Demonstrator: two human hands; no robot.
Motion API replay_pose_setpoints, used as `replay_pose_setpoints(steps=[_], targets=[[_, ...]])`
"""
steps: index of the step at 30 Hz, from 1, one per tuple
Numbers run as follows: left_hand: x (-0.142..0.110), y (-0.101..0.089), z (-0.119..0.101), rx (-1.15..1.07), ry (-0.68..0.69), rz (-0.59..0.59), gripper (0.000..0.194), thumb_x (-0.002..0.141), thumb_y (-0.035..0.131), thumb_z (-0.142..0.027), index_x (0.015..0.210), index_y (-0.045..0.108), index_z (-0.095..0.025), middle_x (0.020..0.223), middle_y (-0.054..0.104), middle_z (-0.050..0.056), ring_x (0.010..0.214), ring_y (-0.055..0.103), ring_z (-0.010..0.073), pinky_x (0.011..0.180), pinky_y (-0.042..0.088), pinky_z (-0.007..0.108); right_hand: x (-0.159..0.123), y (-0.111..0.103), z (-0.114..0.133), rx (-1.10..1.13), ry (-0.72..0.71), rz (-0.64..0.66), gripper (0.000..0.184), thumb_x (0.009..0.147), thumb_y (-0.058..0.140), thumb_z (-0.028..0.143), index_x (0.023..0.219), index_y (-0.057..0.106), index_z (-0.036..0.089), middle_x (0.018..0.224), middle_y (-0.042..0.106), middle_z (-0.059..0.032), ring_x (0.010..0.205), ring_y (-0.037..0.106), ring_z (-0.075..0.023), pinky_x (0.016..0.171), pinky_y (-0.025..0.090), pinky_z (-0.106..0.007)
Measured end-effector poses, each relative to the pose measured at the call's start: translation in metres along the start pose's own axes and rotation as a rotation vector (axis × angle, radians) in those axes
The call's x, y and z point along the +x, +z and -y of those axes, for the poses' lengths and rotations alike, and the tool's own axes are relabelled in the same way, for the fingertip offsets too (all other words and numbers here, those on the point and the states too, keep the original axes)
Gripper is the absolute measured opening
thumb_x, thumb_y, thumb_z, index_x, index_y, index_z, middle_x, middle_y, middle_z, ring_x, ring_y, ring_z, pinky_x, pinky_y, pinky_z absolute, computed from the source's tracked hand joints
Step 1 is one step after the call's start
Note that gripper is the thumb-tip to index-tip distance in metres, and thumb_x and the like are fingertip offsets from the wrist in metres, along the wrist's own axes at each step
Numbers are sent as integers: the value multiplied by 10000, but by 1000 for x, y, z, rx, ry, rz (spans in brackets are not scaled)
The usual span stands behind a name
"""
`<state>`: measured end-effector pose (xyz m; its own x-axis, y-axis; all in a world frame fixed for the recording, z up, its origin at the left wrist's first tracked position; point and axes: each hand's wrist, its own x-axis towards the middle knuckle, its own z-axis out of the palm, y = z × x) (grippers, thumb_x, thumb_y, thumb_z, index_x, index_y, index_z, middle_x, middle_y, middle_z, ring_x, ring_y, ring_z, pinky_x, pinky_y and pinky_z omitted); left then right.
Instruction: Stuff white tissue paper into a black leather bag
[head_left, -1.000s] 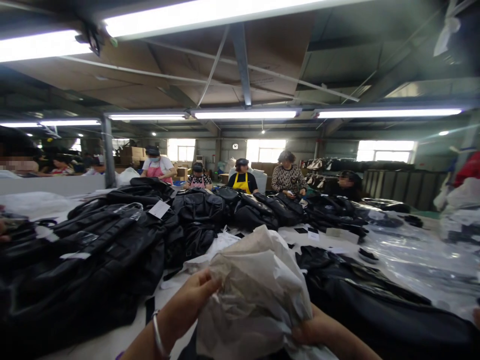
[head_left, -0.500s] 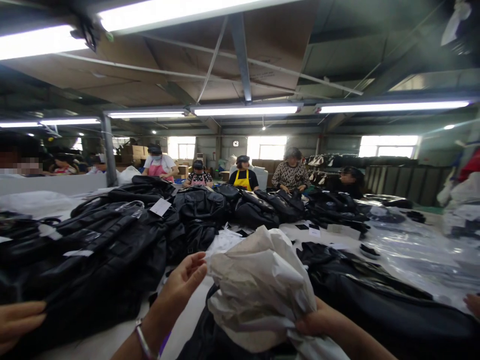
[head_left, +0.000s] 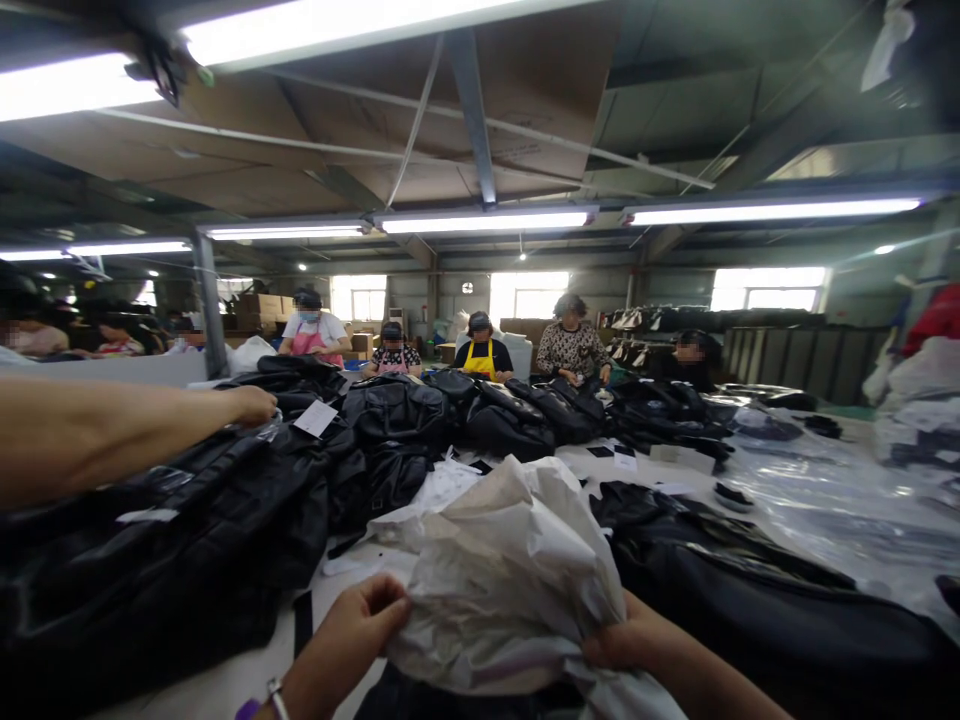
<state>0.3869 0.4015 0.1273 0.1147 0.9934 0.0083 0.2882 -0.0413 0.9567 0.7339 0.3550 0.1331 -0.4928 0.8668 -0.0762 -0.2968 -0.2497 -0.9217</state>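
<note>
A large crumpled sheet of whitish paper (head_left: 517, 560) bulges up in front of me. My right hand (head_left: 619, 635) grips its gathered lower right part, with the fingers partly hidden by the folds. At the paper's left edge, my left hand (head_left: 375, 612) has thumb and fingers closed in a pinch on it; a bracelet is on that wrist. Beneath the paper lies a black bag (head_left: 465, 700), mostly covered. To the right, another black bag (head_left: 750, 590) lies on its side near my right forearm.
A co-worker's arm (head_left: 127, 430) reaches in from the left over a heap of black bags (head_left: 187, 560). More black bags (head_left: 397, 410) line the table's far side, with several people behind them. Clear plastic bags (head_left: 832, 500) lie at the right. White tags (head_left: 315, 418) are scattered about.
My left hand has come down and closed on the paper's left edge, which is now spread further left. The co-worker's arm at the left has reached forward over the bags.
</note>
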Motion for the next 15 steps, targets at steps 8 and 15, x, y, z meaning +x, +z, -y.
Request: replay_pose_setpoints(steps=[8,15], targets=[[-3,-30,-86,93,275,-239,454,750,675,-548,1012,711,-179,989,747,78,953,674,271,823,531,325,-1,16,9,-353,-29,-6,478,580,727,150,1057,721,124,957,730,-67,880,668,-241,773,506,-289],[-2,-5,-146,3,181,529,408,793,686,-480,1026,735,-149,946,751,90,876,688,262,762,529,322,-4,56,24,-595,-123,65,270,675,777,208,936,729,162,900,722,-37,817,622,-214,723,481,-271]])
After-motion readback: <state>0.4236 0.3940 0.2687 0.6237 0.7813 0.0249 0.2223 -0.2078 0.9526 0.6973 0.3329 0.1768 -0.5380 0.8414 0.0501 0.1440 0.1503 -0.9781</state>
